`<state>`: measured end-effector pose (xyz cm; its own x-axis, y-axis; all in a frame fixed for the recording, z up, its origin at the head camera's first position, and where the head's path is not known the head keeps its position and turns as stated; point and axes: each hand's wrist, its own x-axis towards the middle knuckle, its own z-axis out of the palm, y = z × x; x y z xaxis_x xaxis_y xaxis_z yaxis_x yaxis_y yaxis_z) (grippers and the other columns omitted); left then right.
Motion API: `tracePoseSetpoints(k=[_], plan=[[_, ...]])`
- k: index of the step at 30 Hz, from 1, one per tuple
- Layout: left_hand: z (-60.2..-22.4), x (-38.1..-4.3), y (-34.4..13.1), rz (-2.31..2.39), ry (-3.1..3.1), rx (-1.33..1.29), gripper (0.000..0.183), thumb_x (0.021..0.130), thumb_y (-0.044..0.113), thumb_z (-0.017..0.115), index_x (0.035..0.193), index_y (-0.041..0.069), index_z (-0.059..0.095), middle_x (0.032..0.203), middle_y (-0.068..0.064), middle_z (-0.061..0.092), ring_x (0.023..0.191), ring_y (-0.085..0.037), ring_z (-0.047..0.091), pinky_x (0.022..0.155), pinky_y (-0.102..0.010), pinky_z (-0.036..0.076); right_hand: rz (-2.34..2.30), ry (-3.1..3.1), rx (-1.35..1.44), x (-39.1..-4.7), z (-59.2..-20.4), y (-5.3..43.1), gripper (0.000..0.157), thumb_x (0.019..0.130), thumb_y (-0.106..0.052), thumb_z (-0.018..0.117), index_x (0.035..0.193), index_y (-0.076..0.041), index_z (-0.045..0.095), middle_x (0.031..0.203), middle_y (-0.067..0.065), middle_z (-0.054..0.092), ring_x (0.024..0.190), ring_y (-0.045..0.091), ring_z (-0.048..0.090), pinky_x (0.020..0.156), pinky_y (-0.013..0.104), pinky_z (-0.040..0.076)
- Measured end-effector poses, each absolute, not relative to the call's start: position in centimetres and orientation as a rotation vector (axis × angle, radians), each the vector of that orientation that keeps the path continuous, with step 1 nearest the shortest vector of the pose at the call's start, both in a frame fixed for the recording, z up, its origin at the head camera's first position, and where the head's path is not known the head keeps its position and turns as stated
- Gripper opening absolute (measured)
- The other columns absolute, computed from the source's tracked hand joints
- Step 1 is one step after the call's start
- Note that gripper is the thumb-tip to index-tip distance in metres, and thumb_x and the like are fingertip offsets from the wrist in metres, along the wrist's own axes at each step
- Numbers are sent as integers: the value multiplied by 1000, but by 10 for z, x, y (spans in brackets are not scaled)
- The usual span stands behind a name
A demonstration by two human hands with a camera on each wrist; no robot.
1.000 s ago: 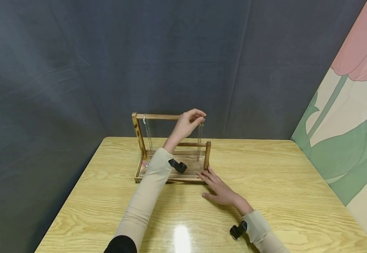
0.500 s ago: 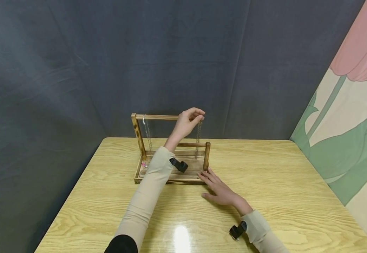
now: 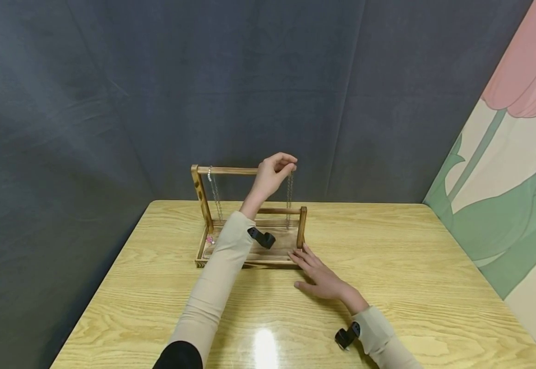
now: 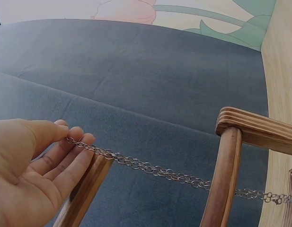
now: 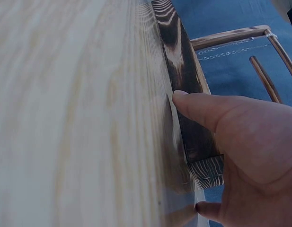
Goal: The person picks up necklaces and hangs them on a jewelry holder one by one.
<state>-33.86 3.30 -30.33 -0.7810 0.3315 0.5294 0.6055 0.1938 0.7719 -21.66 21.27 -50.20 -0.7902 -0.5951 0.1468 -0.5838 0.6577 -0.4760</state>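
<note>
My left hand point(image 3: 274, 174) pinches the top of a silver chain necklace point(image 4: 155, 169) between thumb and fingers. The doubled chain hangs straight down near the free right end of the upper bar point(image 3: 228, 170) of a wooden jewelry stand point(image 3: 200, 190). In the left wrist view, the bar's end lies right behind my fingers, and the chain passes the lower bar point(image 4: 224, 175). My right hand point(image 3: 320, 277), fingers spread and fairly straight, rests at the stand's front right corner. In the right wrist view, a fingertip touches the dark base edge point(image 5: 176, 52).
A second necklace point(image 3: 214, 192) with pale beads hangs from the upper bar's left end. Inside the stand's tray, at left, lies a small pink item point(image 3: 210, 239). The stand is on a wood-grain table point(image 3: 388, 256), with a dark blue curtain point(image 3: 268, 92) behind.
My left hand has risen a little and drifted slightly left, lifting the chain with it, so its lower end hangs higher. The right hand stays in place.
</note>
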Motion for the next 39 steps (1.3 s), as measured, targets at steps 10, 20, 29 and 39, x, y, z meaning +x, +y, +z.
tracePoseSetpoints(k=[10, 20, 29, 39], plan=[[-293, -330, 31, -1631, -2213, -855, 17, 87, 5, 52, 102, -1, 60, 93, -19, 62, 83, -29, 61, 68, -27, 49, -814, 2857, -1038, -216, -502, 213, 69, 85, -27, 57, 140, -14, 18, 144, 14, 18, 133, 34, -1, 97, 60, 20], [-301, -341, 27, -1676, -2167, -861, 17, 87, 8, 53, 101, 3, 61, 92, -15, 63, 83, -27, 61, 69, -28, 50, -825, 2862, -1054, -215, -500, 210, 69, 84, -25, 58, 140, -11, 20, 143, 15, 19, 132, 36, 1, 96, 60, 21], [-316, -359, 22, -1725, -2131, -850, 17, 86, 14, 55, 101, 7, 61, 92, -11, 64, 82, -21, 62, 70, -29, 51, -819, 2868, -1080, -215, -500, 210, 69, 84, -25, 59, 140, -10, 20, 143, 16, 20, 132, 37, 2, 96, 61, 21], [-313, -351, 15, -1734, -2123, -852, 18, 86, 12, 54, 101, 5, 61, 92, -12, 64, 83, -21, 62, 70, -26, 50, -826, 2850, -1075, -215, -500, 212, 69, 84, -25, 58, 140, -10, 19, 143, 16, 19, 132, 37, 1, 97, 61, 20]])
